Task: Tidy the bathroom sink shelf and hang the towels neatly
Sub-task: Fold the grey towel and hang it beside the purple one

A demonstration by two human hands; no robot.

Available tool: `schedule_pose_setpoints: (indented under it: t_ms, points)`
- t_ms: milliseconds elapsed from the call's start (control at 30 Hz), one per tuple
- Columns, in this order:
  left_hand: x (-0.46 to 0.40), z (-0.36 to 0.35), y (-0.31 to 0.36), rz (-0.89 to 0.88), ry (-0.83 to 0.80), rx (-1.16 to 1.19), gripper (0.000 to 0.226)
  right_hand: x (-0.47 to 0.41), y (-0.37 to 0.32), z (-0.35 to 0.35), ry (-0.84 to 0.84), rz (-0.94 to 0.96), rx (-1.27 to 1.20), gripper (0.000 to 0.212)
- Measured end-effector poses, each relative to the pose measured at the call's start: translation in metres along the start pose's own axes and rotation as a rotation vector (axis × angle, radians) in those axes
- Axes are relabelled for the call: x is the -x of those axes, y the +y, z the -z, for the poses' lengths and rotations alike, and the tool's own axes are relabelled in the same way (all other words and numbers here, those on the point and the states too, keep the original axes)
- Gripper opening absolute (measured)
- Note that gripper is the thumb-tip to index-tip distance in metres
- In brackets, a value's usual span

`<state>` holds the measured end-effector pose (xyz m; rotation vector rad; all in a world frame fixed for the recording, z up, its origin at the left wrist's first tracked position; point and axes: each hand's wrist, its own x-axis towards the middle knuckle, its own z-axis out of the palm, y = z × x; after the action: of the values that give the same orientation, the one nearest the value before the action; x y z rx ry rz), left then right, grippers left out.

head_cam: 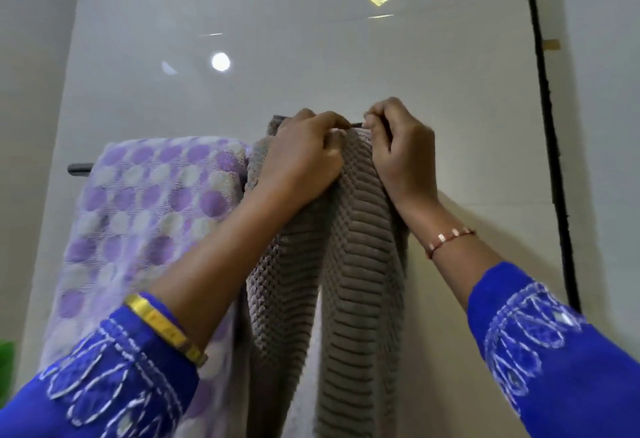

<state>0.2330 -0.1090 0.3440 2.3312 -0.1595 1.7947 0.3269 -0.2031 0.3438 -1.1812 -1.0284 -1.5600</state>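
Gripping the grey towel (349,230) at its top fold over the dark rail (80,168), left hand (304,157) and right hand (398,153) close together, fingers curled into the cloth, probably to spread it along the bar. Bunched and narrow, hanging in two ribbed, waffle-textured folds, just beside the purple-dotted towel (145,216) already draped flat.
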Motion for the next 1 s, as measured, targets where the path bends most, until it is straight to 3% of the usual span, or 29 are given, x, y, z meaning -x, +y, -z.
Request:
schedule_pose_setpoints:
  t_ms: [133, 200, 300, 400, 533, 633, 700, 767, 867, 933, 1000]
  points:
    - [0.011, -0.008, 0.001, 0.017, -0.064, -0.115, 0.042, 0.054, 0.001, 0.024, 0.136, -0.069, -0.041, 0.023]
    - [0.014, -0.011, -0.002, -0.021, -0.058, -0.204, 0.055, 0.080, 0.010, 0.032, 0.180, -0.281, -0.122, 0.027]
    - [0.014, -0.010, -0.009, -0.051, -0.052, -0.187, 0.061, 0.093, 0.012, 0.030, -0.024, -0.575, -0.392, 0.028]
    - [0.008, -0.005, -0.016, -0.046, -0.086, -0.125, 0.062, 0.089, 0.002, 0.019, -0.160, -0.565, -0.442, 0.033]
    - [0.007, -0.004, -0.021, -0.070, -0.106, -0.070, 0.065, 0.076, -0.002, 0.010, -0.193, -0.727, -0.544, 0.049]
    - [0.008, -0.004, -0.024, -0.079, -0.084, -0.075, 0.068, 0.073, 0.009, 0.006, -0.217, -0.718, -0.423, 0.021]
    - [0.007, -0.004, -0.023, -0.069, -0.086, -0.073, 0.061, 0.071, 0.011, 0.006, -0.244, -0.698, -0.327, 0.035]
    - [0.005, -0.004, -0.022, -0.060, -0.099, -0.074, 0.059, 0.071, 0.011, 0.007, -0.281, -0.714, -0.343, 0.036]
    - [-0.003, -0.001, -0.022, -0.047, -0.143, -0.059, 0.061, 0.066, 0.008, 0.020, -0.438, -0.825, -0.431, 0.035]
    - [-0.007, 0.000, -0.023, -0.038, -0.171, -0.043, 0.064, 0.057, 0.001, 0.037, -0.660, -0.881, -0.466, 0.033]
    - [-0.009, 0.000, -0.022, -0.044, -0.184, -0.052, 0.066, 0.050, 0.004, 0.053, -0.901, -0.876, -0.355, 0.016]
